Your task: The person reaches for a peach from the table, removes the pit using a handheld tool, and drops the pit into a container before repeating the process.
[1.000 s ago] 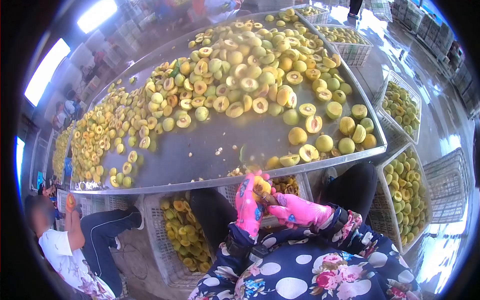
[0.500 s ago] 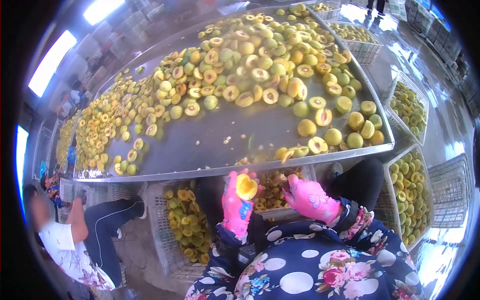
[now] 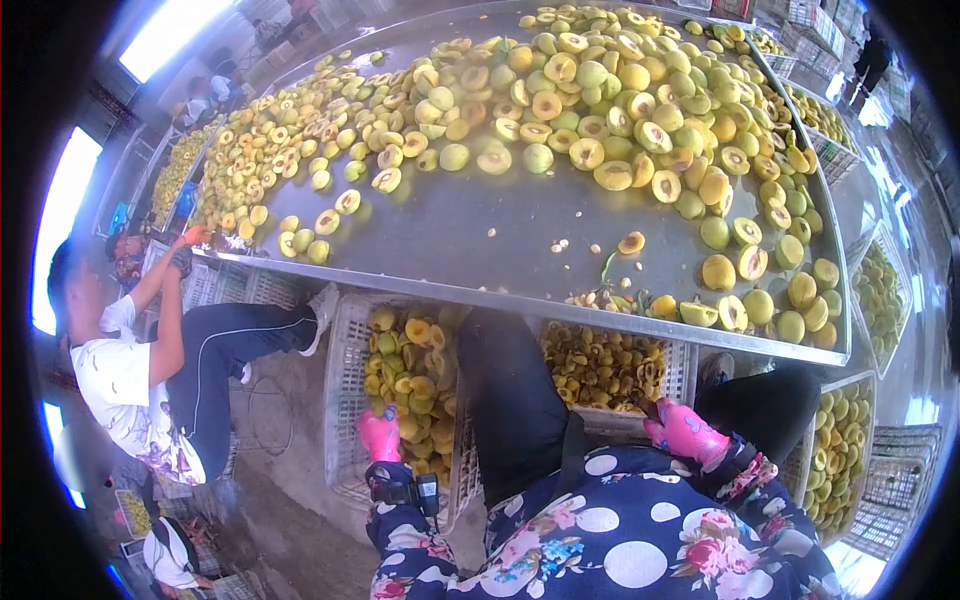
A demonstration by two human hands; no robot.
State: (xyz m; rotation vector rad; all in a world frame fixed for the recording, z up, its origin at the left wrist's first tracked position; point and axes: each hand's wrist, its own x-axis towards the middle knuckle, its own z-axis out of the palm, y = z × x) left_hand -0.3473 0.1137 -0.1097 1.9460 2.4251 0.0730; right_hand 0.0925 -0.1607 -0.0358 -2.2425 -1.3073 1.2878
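My left hand [image 3: 380,436], in a pink glove, reaches over the near left side of a plastic crate [image 3: 345,400] of yellow-green stone fruit halves [image 3: 405,375]. Its fingertips show a little apart, with no fruit visible in them. My right hand [image 3: 688,436], also pink-gloved, is closed near my right thigh. A small dark thing [image 3: 652,411] shows at its fingertips; I cannot tell what it is. Just beyond that hand, a crate [image 3: 683,372] holds browner, cut fruit pieces [image 3: 605,368] under the table edge.
A metal table [image 3: 440,240] bears a large heap of halved fruit [image 3: 590,110]. Its raised rim [image 3: 560,318] runs in front of my knees. More fruit-filled crates [image 3: 838,450] stand at the right, beside stacked crates [image 3: 895,490]. A person [image 3: 130,370] sits at the left.
My left hand has moved left and down from the table edge to the left crate; the fruit half it held no longer shows in it. The view has shifted, and the seated person's hands are now at the table.
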